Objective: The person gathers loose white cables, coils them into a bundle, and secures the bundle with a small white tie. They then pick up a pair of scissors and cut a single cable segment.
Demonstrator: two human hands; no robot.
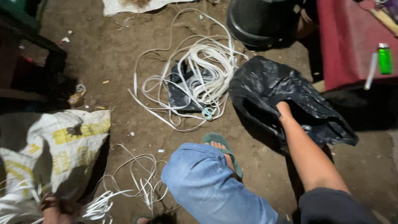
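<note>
While the right hand [284, 109] reaches inside a black plastic bag [282, 91], its grip is hidden.

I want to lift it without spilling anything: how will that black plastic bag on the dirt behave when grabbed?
The black plastic bag looks thin and crumpled, so probably floppy and light. The right hand reaches into its sagging mouth, so it likely collapses when lifted.

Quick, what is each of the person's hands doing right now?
Left hand: closed around a bundle of white strips at the bottom edge.
Right hand: reaching into the black plastic bag; fingers hidden, so its grip cannot be told.
</note>
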